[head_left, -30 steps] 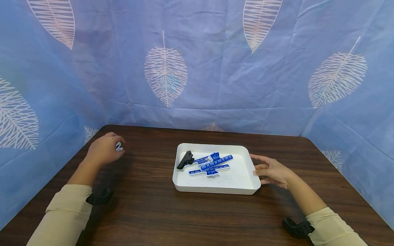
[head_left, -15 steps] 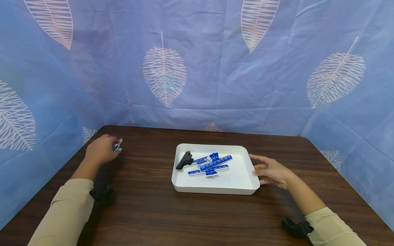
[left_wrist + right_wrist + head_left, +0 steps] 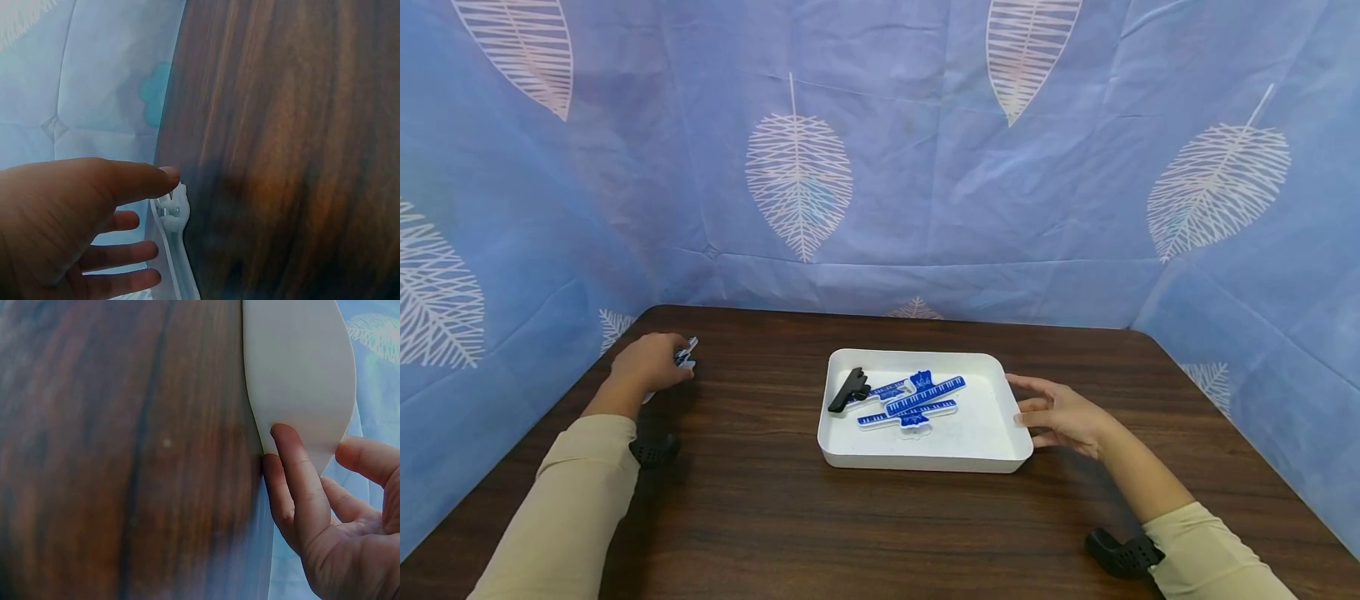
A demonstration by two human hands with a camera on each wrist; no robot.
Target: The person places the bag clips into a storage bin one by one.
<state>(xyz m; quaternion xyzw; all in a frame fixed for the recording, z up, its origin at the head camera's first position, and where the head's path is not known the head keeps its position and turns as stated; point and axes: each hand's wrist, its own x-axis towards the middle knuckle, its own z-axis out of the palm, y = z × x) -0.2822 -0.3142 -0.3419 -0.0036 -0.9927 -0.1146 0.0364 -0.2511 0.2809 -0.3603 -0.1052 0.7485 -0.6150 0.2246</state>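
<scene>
At the table's far left, my left hand (image 3: 647, 363) pinches a white plastic clip (image 3: 685, 354) with a long flat edge. In the left wrist view, the thumb or a finger presses on the head of the clip (image 3: 172, 212), where a small metal spring shows; the other fingers are spread behind it. My right hand (image 3: 1063, 418) rests its loosely bent fingertips on the right end of a white tray (image 3: 977, 442). In the tray lie several blue-and-white clips (image 3: 925, 396) with keyboard-patterned bars, overlapping, and a black clip (image 3: 850, 390) at the left.
The dark wooden table (image 3: 760, 517) bears the tray near its middle. Blue cloth (image 3: 895, 192) with pale leaf prints hangs behind the table and along both sides. A black wrist strap (image 3: 1123, 554) sits by the right sleeve.
My left hand moves slightly left and lower with the clip, and more of the clip shows beyond the fingers. The right hand and the tray stay in place.
</scene>
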